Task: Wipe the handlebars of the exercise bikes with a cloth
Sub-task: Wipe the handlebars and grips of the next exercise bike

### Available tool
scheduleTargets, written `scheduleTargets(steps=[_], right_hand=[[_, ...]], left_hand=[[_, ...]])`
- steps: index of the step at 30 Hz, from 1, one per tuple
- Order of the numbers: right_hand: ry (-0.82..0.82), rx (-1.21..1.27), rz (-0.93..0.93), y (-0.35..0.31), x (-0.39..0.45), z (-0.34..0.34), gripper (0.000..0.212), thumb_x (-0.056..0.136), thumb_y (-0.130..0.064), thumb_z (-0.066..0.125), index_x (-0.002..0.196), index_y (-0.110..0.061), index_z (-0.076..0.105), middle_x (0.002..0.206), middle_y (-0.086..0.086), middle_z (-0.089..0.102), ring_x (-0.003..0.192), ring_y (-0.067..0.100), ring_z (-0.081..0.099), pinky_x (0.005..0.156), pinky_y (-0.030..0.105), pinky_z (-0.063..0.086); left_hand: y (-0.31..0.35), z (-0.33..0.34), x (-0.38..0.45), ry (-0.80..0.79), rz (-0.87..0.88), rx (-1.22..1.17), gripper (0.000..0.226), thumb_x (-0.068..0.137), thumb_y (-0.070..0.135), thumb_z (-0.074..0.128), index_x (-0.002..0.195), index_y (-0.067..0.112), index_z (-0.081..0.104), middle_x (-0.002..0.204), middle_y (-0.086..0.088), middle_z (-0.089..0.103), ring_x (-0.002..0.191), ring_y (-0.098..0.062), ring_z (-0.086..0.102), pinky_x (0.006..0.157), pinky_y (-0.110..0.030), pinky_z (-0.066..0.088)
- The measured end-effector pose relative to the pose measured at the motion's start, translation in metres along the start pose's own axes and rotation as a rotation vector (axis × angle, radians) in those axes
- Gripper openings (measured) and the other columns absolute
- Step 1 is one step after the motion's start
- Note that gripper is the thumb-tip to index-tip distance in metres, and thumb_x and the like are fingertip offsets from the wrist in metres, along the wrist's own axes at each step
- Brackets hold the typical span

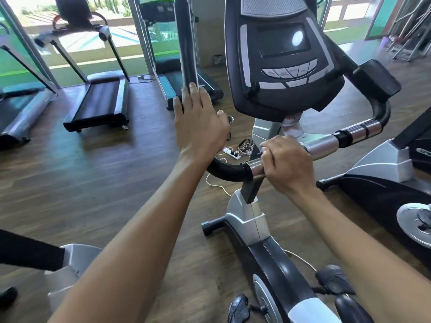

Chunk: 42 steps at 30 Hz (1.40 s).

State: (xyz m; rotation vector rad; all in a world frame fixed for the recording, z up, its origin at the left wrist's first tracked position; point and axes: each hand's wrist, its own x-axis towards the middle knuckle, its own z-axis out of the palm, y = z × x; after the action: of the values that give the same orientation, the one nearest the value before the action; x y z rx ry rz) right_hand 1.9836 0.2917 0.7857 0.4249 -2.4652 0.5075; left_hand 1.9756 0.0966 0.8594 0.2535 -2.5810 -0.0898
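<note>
1. The right hand (288, 165) grips the handlebar (254, 170) below the console (283, 58); no cloth shows
2. The left hand (200, 120) lies flat on an upright pole (186, 47) left of the console
3. Treadmills (98, 101) stand behind; a power strip (232, 154) lies below the console

— Treadmills (98, 99)? Three, up at ten to twelve o'clock.
— Exercise bikes (263, 229)? One at centre, part of another (384, 173) at three o'clock.
— Hands? Two: left hand (200, 127), right hand (288, 164).
— Power strip (231, 154)? One.
</note>
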Motion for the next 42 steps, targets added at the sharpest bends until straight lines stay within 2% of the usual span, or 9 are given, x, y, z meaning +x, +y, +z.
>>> scheduleTargets(steps=[14,21,25,30,32,34,37,40,42], right_hand=[[0.161,-0.024,-0.221,-0.067,-0.027,0.028,0.034,0.105,-0.036,0.046,0.106,-0.012,0.070,0.100,0.005,0.069,0.094,0.030,0.061,0.081,0.042,0.051],[0.176,-0.047,-0.624,-0.021,-0.016,0.016,0.039,0.109,-0.036,0.047,0.117,-0.004,0.068,0.107,0.009,0.068,0.095,0.030,0.063,0.086,0.039,0.053],[0.158,0.160,-0.472,-0.032,-0.023,0.017,0.029,0.106,-0.027,0.050,0.112,-0.004,0.067,0.105,0.008,0.068,0.096,0.031,0.061,0.089,0.039,0.050],[0.106,0.731,0.022,-0.053,-0.022,-0.006,0.023,0.107,-0.025,0.048,0.112,-0.011,0.066,0.100,0.001,0.070,0.084,0.014,0.066,0.078,0.030,0.052],[0.095,0.902,0.181,-0.062,-0.017,-0.020,0.022,0.109,-0.023,0.046,0.110,-0.012,0.065,0.088,-0.002,0.069,0.063,0.003,0.063,0.065,0.021,0.051],[0.124,0.987,0.263,-0.073,-0.010,-0.033,0.025,0.110,-0.025,0.043,0.105,-0.017,0.066,0.076,-0.005,0.064,0.063,0.006,0.058,0.066,0.025,0.050],[0.136,1.046,0.231,-0.109,-0.002,-0.052,0.031,0.111,-0.025,0.039,0.103,-0.014,0.066,0.069,-0.007,0.061,0.065,0.002,0.053,0.065,0.021,0.044],[0.035,1.145,0.068,-0.165,0.000,-0.062,0.027,0.112,-0.024,0.036,0.115,-0.012,0.061,0.092,-0.009,0.067,0.075,-0.004,0.062,0.071,0.017,0.049],[-0.070,1.218,-0.021,-0.202,-0.001,-0.057,0.033,0.111,-0.034,0.034,0.131,-0.015,0.052,0.114,-0.001,0.066,0.091,-0.002,0.066,0.082,0.022,0.055]], left_hand=[[0.001,0.000,-0.007,0.015,0.030,-0.025,0.077,0.104,0.044,0.031,0.160,-0.001,0.003,0.169,-0.019,0.002,0.158,-0.029,0.001,0.128,-0.044,-0.002],[-0.011,-0.007,-0.019,-0.051,0.178,0.011,0.075,0.106,0.042,0.029,0.159,-0.002,-0.001,0.169,-0.022,-0.002,0.158,-0.031,-0.001,0.128,-0.042,-0.001],[-0.014,-0.009,-0.033,-0.071,0.209,0.006,0.075,0.108,0.045,0.024,0.160,-0.001,-0.003,0.169,-0.019,-0.006,0.158,-0.028,-0.004,0.128,-0.039,-0.003],[-0.020,-0.017,-0.069,-0.126,0.289,-0.061,0.072,0.108,0.046,0.018,0.160,0.002,-0.008,0.169,-0.014,-0.012,0.157,-0.022,-0.009,0.129,-0.039,0.000],[-0.027,-0.026,-0.095,-0.183,0.312,-0.206,0.071,0.105,0.049,0.014,0.162,0.008,0.002,0.170,-0.009,-0.002,0.158,-0.017,-0.002,0.129,-0.037,0.003],[-0.036,-0.042,-0.118,-0.220,0.233,-0.571,0.064,0.105,0.047,0.023,0.159,0.013,0.029,0.166,-0.002,0.026,0.154,-0.008,0.019,0.127,-0.033,0.018],[-0.047,-0.071,-0.137,-0.017,0.043,-0.857,0.045,0.103,0.040,0.042,0.132,0.016,0.067,0.137,0.004,0.065,0.130,-0.003,0.056,0.110,-0.023,0.043],[-0.056,-0.102,-0.134,-0.037,-0.239,-1.226,0.041,0.106,0.039,0.045,0.087,0.027,0.080,0.094,0.008,0.079,0.090,-0.010,0.073,0.084,-0.026,0.056],[-0.068,-0.121,-0.128,-0.120,-0.384,-1.454,0.039,0.100,0.049,0.048,0.083,0.030,0.077,0.092,0.009,0.076,0.084,-0.009,0.071,0.079,-0.027,0.054]])
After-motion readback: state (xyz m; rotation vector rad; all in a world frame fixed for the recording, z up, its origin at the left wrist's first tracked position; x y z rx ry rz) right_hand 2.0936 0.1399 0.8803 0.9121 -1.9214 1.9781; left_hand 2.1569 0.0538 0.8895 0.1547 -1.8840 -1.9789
